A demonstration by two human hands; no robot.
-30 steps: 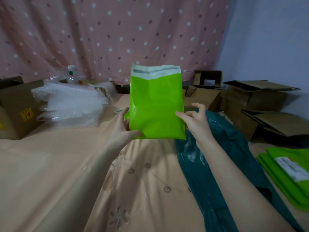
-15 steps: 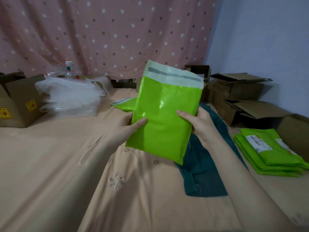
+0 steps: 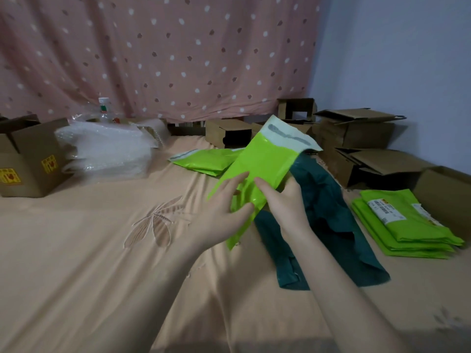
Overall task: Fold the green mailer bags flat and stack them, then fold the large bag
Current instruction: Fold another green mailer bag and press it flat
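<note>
A bright green mailer bag [image 3: 265, 161] with a white adhesive flap hangs tilted in the air above the bed. My right hand [image 3: 283, 200] grips its lower right part, thumb on the front. Fingers spread and straight, my left hand [image 3: 224, 207] lies against the bag's lower left edge. Under the bag lies the large dark green bag [image 3: 328, 225], crumpled on the sheet. A stack of folded green mailers [image 3: 405, 222] with a white label sits at the right. Further back lie loose green mailers [image 3: 204, 160].
A peach bedsheet [image 3: 102, 250] covers the surface. A pile of bubble wrap [image 3: 104, 151] and a cardboard box [image 3: 28, 164] stand at the back left, with a bottle [image 3: 104, 110] behind. Several open cardboard boxes [image 3: 367, 149] line the back right, near the wall.
The held mailer has tilted further right and moved lower. My left hand has loosened from a thumb grip to spread fingers against the edge. The view has swung left.
</note>
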